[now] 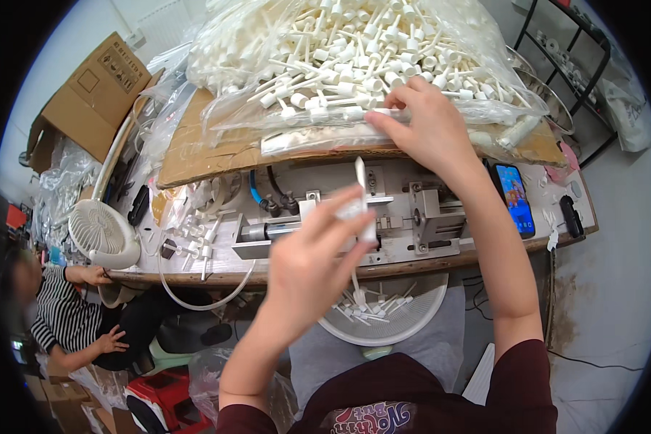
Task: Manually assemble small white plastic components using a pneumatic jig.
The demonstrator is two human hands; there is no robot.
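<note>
My right hand (pixel 430 126) reaches to the front edge of a heap of white plastic capped sticks (pixel 372 54). Its thumb and fingers close round the stem of one capped stick (pixel 354 113). Lower down and blurred by motion, my left hand (pixel 315 249) is over the metal fixture, its fingers closed on a slim white plastic piece (pixel 361 177) that points upward. Behind that hand is the metal fixture with a cylinder (pixel 257 232) and a block (pixel 428 213). Below hangs another white piece (pixel 357 289), above a white basket (pixel 419 318) holding several such pieces.
The heap lies in clear plastic on a cardboard sheet (pixel 188 155). A phone (pixel 512 199) and a black tool (pixel 571 215) lie at right. A white fan (pixel 103 233) and a carton (pixel 98 94) stand at left. A person in stripes (pixel 72 311) sits at lower left.
</note>
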